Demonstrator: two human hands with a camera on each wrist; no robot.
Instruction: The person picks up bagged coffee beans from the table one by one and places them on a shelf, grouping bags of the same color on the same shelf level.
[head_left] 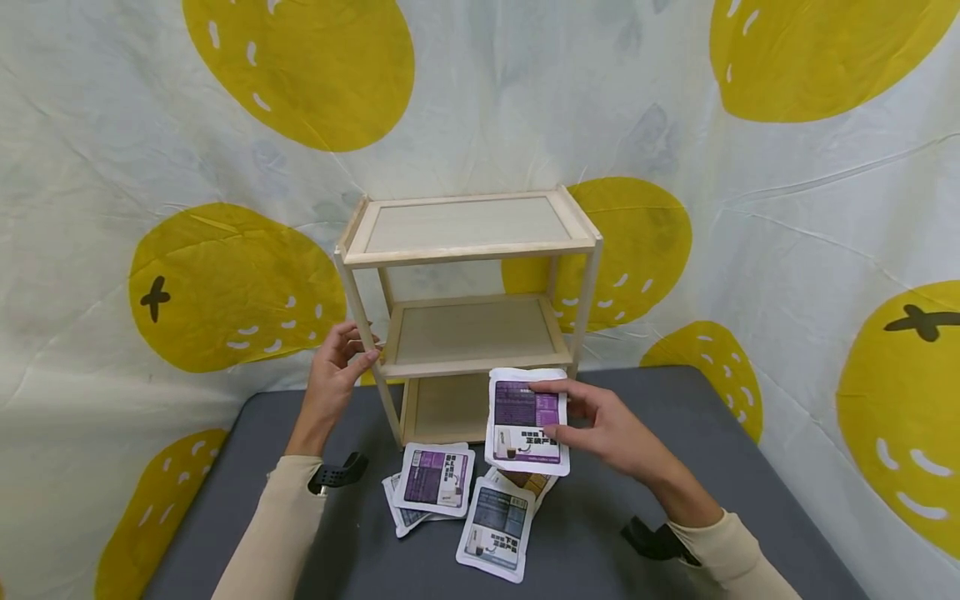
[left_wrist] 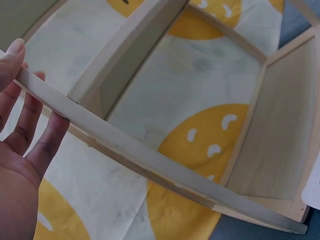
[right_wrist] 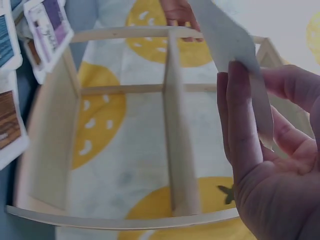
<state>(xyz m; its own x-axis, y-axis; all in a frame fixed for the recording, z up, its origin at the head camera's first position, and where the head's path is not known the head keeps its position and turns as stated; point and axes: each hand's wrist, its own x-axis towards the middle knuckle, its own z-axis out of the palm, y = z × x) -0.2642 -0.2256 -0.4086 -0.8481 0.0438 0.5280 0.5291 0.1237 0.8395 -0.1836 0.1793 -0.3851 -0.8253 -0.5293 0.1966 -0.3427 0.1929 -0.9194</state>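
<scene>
A small three-tier wooden shelf (head_left: 468,227) stands at the back of the table. My left hand (head_left: 332,377) holds its left front post (left_wrist: 125,142) at about middle-shelf height, thumb on one side and fingers on the other. In front of the shelf's right half, my right hand (head_left: 609,427) pinches a white sachet with a purple label (head_left: 525,408), its printed side towards me. The right wrist view shows this sachet's plain edge and back (right_wrist: 230,42) between thumb and fingers. Below it lie a purple-labelled sachet (head_left: 435,479) and a dark-labelled sachet (head_left: 495,525).
A brown-labelled sachet (head_left: 536,482) shows partly beneath the others on the dark grey table (head_left: 600,542). Behind the shelf hangs a pale cloth (head_left: 465,92) with large yellow fruit prints, close to its back and sides.
</scene>
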